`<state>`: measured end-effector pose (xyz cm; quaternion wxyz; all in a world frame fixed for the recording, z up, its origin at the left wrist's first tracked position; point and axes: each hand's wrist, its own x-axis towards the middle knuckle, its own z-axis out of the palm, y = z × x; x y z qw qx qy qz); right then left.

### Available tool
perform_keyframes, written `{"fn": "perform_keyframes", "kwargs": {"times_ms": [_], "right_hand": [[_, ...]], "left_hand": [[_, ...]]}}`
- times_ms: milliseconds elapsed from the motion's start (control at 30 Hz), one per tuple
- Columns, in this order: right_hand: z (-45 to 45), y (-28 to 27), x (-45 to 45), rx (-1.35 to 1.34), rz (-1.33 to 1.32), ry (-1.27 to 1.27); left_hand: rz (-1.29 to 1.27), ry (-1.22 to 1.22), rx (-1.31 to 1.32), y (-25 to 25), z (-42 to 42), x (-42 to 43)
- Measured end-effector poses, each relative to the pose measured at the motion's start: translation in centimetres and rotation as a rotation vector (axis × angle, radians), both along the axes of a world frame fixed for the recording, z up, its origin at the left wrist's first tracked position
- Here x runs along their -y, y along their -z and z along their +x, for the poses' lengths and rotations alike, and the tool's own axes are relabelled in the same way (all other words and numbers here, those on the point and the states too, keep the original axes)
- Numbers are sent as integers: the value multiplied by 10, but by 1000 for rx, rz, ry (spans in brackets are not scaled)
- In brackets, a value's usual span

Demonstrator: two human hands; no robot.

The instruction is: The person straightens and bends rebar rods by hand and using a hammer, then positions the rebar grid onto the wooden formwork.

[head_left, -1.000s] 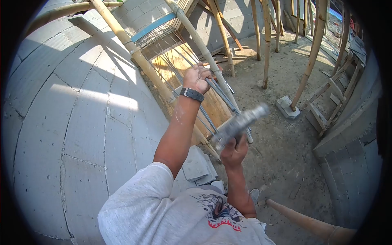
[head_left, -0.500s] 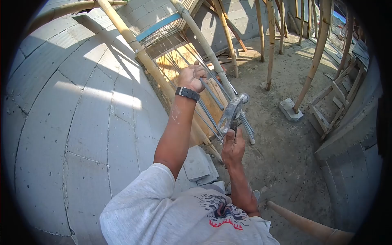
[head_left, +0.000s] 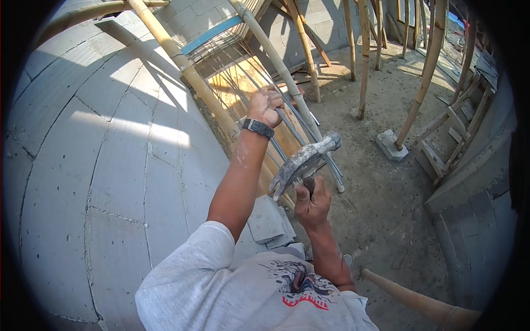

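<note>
My left hand, with a dark watch on its wrist, is closed round a ribbed steel bar near the middle of the view. More thin steel bars run beside it, sloping from the upper left to the lower right. My right hand grips the dark handle of a claw hammer. The worn, whitish hammer head is above this hand, its round face to the upper right and its claw to the lower left. Below the bars lies a wooden board.
A grey block wall fills the left side. Bamboo poles stand beyond the bars, one on a concrete block. A wooden frame leans at right. Flat blocks are stacked below the bars. Another bamboo pole lies lower right.
The hammer was blurred one second ago, then turned steeply upright. Now its head lies more level and a little further left. My left hand has stayed closed on the bar, shifting slightly.
</note>
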<state>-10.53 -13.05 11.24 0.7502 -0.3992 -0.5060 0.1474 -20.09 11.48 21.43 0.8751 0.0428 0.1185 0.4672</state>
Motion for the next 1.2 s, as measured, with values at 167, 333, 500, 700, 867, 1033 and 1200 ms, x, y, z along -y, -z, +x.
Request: {"fn": "perform_keyframes", "kwargs": {"times_ms": [167,333,500,700,867,1033,1200], "right_hand": [[19,-30,51,-252,501,-88],[2,-5,2,-170,383,-7],[3,22,15,-21,-7,-35],[0,-35,29,-481,983,-4],[-3,16,4,-2,-70,-99],[17,-14,47,-375,483,-130],[4,24,-8,-179,111,-87]], "left_hand": [[52,17,4,20,-5,-7],[50,-37,-91,3,-3,1],[57,-41,-38,-6,-6,0],[25,-14,-51,8,-9,-10],[36,-118,-225,20,-1,-12],[19,-91,-176,18,2,-6],[12,-33,-117,25,-9,-10]]}}
